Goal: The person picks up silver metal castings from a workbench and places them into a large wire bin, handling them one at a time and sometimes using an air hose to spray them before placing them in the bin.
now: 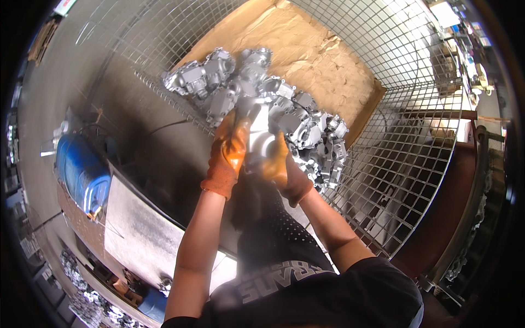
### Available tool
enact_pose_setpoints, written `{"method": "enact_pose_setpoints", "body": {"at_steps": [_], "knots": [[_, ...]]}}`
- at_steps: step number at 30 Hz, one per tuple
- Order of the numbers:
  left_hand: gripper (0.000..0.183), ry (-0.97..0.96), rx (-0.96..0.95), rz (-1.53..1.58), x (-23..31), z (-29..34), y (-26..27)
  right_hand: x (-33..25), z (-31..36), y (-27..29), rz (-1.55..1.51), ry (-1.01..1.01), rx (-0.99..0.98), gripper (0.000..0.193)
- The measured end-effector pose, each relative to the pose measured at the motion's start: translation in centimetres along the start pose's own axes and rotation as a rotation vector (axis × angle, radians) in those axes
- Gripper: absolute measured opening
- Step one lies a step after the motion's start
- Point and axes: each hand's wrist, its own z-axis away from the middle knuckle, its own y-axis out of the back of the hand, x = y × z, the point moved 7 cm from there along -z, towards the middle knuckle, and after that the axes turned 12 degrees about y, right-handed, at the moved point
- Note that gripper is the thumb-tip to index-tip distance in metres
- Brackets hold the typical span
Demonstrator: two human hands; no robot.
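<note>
Between my two gloved hands is a silvery cast metal part (pixel 260 136), partly smeared by motion. My left hand (pixel 229 147), in an orange work glove, grips its left side. On its right side my right hand (pixel 283 167) holds on, in a glove of the same orange, its fingers blurred. Just beyond the part lies a heap of similar grey metal castings (pixel 219 68), piled on brown paper or cardboard (pixel 322 71) inside a wire mesh cage (pixel 404 158). My hands hide some of the nearer castings.
The mesh wall of the cage curves round on the right and at the far side. To the left stand a blue plastic container (pixel 82 169) and a pale flat board (pixel 139 221). More metal parts (pixel 93 306) lie at the lower left. A dark red panel (pixel 440 202) is at the right.
</note>
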Motion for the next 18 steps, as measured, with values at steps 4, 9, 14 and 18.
{"method": "enact_pose_setpoints", "body": {"at_steps": [4,9,14,18], "knots": [[0.043,-0.046,-0.019,-0.202,-2.1,-4.5,-1.8,6.6,-0.9,5.7,-0.161,-0.125,0.177,0.050],[0.037,-0.094,0.256,-0.091,-6.4,-8.9,0.2,12.4,-2.8,12.2,-0.272,-0.118,0.216,0.034],[0.035,-0.006,0.441,-0.749,-14.9,-11.3,3.3,17.5,-7.1,20.6,-0.444,-0.261,0.528,0.025],[0.032,-0.201,0.318,-1.252,-19.6,-11.1,1.6,20.2,-13.6,26.3,-0.175,-0.197,0.512,0.023]]}}
